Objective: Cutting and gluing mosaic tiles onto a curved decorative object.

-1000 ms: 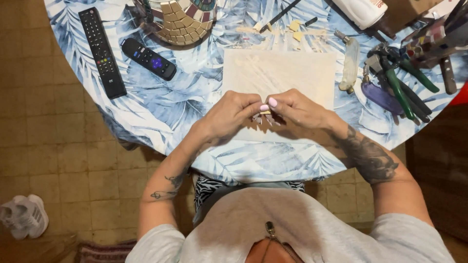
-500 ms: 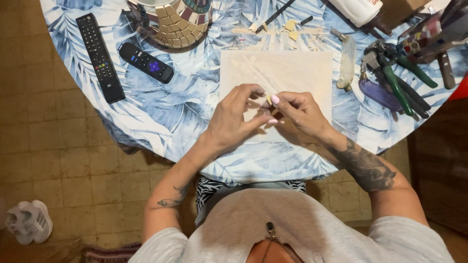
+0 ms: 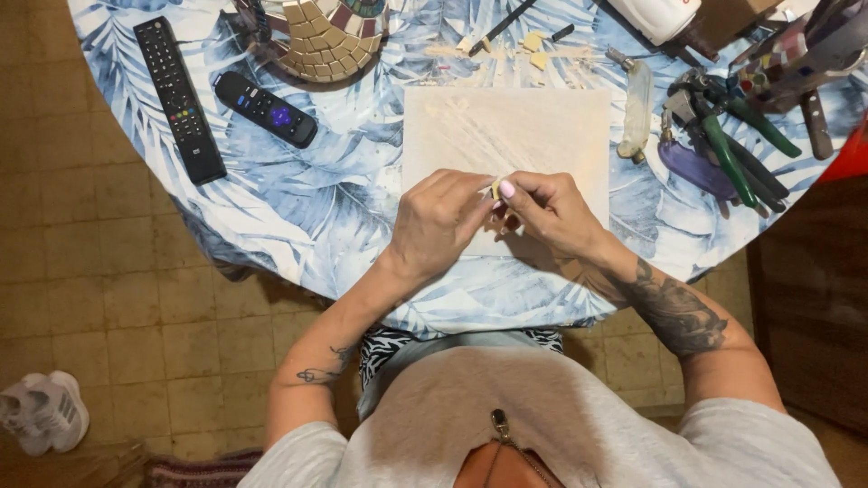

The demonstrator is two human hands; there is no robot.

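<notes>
Where both hands [image 3: 493,212] pinch — small pale chip [image 3: 495,188].

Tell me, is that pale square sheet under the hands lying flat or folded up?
Spread flat. The pale sheet lies open on the leaf-print tablecloth, its top corners showing; the left hand and right hand cover its near edge.

Head camera looks steeply down, fairly near, table [image 3: 298,208].
</notes>
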